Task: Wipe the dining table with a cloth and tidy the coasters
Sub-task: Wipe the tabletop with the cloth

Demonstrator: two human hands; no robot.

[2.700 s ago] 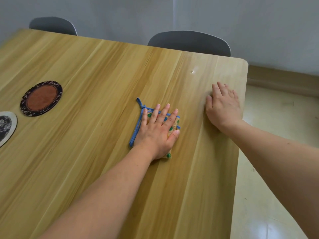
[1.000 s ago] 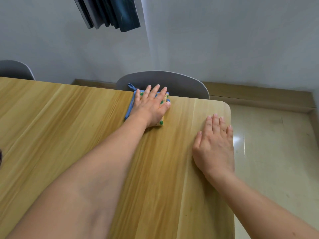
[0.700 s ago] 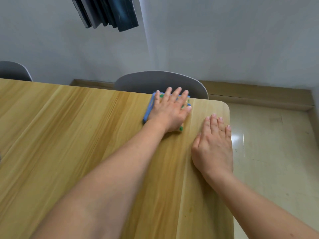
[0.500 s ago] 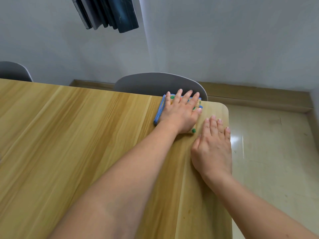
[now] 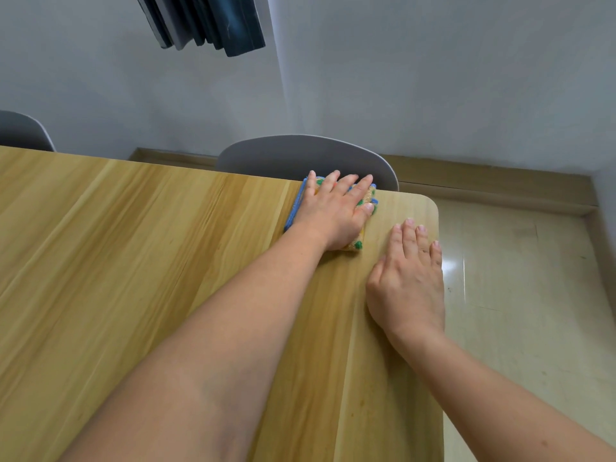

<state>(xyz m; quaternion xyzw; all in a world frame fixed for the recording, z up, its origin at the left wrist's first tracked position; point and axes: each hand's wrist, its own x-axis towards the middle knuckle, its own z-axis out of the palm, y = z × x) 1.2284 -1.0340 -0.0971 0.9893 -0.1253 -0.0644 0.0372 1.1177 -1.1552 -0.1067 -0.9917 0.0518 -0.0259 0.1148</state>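
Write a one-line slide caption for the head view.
Left hand presses a blue-edged cloth flat near the table's far corner; right hand rests beside it.

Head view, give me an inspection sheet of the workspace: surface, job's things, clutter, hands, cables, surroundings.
Surface: wooden table, far right corner in view.
Job's things: cloth with blue edging, flat at the far edge near that corner; no coasters in view.
Clutter: nothing seen.
Hands: left hand flat on the cloth, fingers straight, pressing; right hand flat on bare table by the right edge, apart from the cloth.
Cables: nothing seen.
Surroundings: grey chair behind the far edge, second chair at far left, grey wall, dark object hanging at the top, glossy floor to the right.
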